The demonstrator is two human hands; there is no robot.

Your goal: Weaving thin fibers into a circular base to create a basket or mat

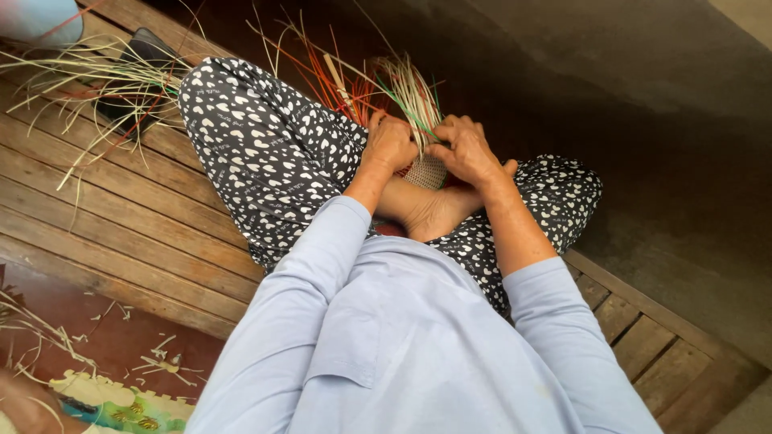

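A small woven piece [425, 171], pale and tightly plaited, rests on the person's crossed legs just above a bare foot [430, 210]. From its upper edge a bundle of loose strips [410, 96] fans upward in cream, green, red and orange. The left hand [390, 145] sits at the left side of the piece, its fingers curled together over the base of the strips. The right hand [466, 149] presses in from the other side, its fingers closed and pinching strips where they meet the weave; the two hands are nearly touching. The legs wear black trousers [265, 153] printed with white hearts, and the arms are in light blue sleeves [322, 265] pushed up the forearms. The person sits on a platform of wooden planks [121, 217]. To the upper left, more loose pale strips [96, 88] lie scattered across a dark object on the planks. Below the platform, at lower left, a reddish floor [112, 337] carries short cuttings and the edge of a colourful mat [121, 406].
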